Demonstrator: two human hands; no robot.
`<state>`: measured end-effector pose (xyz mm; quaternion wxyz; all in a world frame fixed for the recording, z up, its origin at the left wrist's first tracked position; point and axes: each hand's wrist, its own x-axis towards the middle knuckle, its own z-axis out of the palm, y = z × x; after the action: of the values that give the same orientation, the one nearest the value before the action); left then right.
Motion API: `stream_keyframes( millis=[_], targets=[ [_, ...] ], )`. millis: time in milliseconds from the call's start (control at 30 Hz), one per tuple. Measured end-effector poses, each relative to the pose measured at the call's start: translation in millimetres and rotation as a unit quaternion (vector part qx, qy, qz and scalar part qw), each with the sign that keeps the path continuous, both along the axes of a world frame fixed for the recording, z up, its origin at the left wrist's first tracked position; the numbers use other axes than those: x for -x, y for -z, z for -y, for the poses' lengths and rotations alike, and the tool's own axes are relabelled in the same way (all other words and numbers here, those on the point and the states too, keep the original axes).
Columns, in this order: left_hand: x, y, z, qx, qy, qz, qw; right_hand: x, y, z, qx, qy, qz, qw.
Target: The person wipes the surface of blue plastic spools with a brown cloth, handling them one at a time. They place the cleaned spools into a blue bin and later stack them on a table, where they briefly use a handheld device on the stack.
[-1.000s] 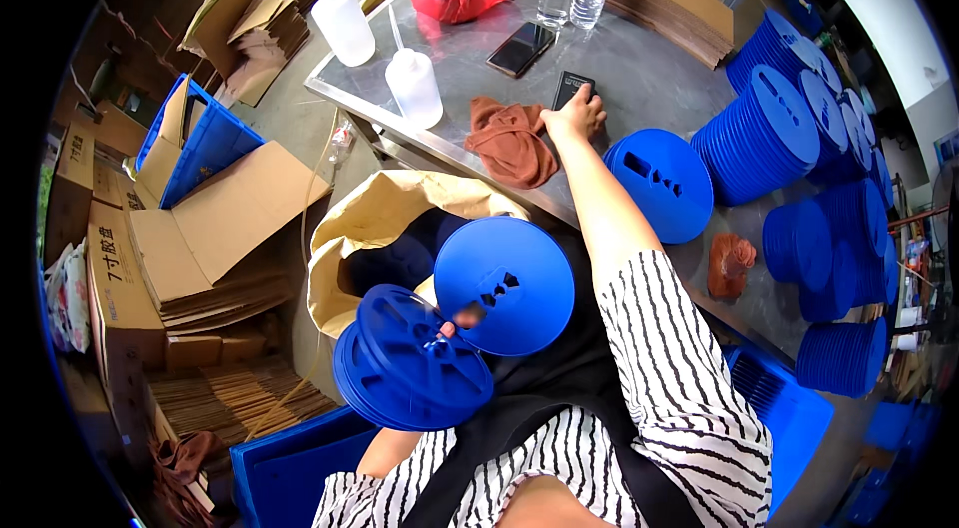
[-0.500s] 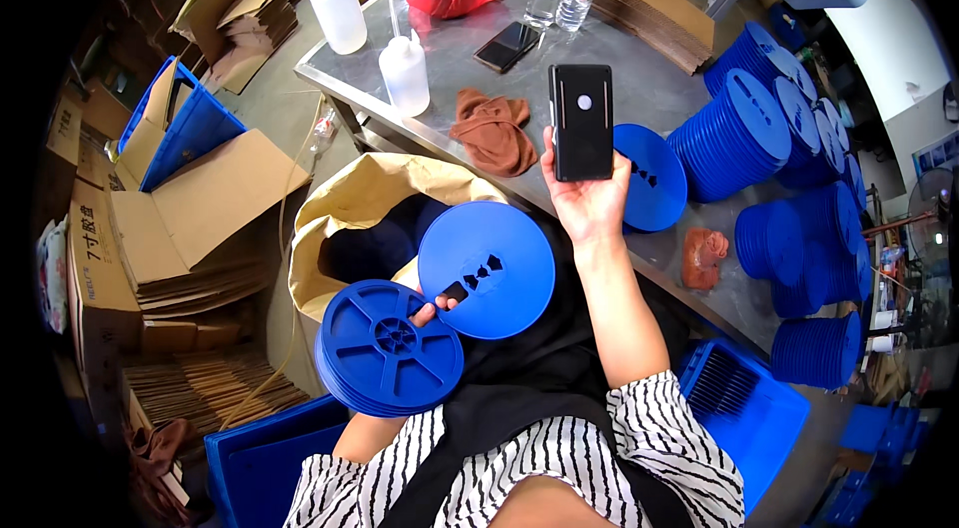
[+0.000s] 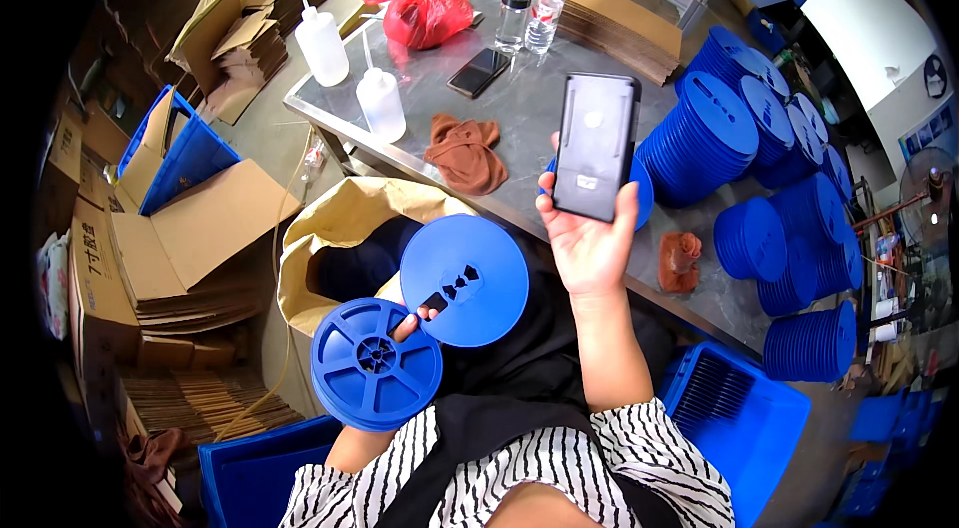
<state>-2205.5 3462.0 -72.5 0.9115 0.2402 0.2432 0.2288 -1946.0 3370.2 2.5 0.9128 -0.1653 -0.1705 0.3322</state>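
Observation:
My right hand (image 3: 589,246), raised over the table's near edge, is closed round a black, phone-shaped device (image 3: 597,143), its flat face showing reflections. At the lower left, my left hand (image 3: 406,327) mostly hides behind a stack of blue spoked reels (image 3: 345,340); its fingertips show through between the reels and a flat blue disc (image 3: 489,278) with cut-outs at its middle. It grips these blue pieces, though the exact hold is hidden. A small black patch (image 3: 434,302) shows at the fingertips; I cannot tell what it is.
The metal table (image 3: 559,113) bears squeeze bottles (image 3: 382,108), a brown cloth (image 3: 467,156), a phone (image 3: 479,72), a red bag (image 3: 425,20) and stacked blue reels (image 3: 689,143). A paper sack (image 3: 310,278) stands before it. Blue crates (image 3: 769,428) flank me; cardboard (image 3: 210,213) lies left.
The black device has tilted in my right hand, its face now catching light. The left hand and its blue pieces have shifted slightly left and down in view, which itself has turned a little.

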Motion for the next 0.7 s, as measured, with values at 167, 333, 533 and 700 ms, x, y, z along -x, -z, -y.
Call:
stream_keyframes(
  millis=[167, 333, 533, 700],
  targets=[
    [8, 0, 10, -0.176, 0.006, 0.091, 0.98, -19, -11, 13, 0.303, 0.549, 0.662, 0.411],
    [8, -1, 8, -0.206, 0.028, 0.094, 0.974, -26, -22, 25, 0.296, 0.566, 0.686, 0.348],
    [3, -1, 10, -0.193, 0.037, 0.092, 0.976, -22, -24, 27, 0.281, 0.569, 0.688, 0.351],
    [3, -3, 10, -0.191, 0.042, 0.09, 0.976, -19, -24, 29, 0.283, 0.567, 0.691, 0.348]
  ],
)
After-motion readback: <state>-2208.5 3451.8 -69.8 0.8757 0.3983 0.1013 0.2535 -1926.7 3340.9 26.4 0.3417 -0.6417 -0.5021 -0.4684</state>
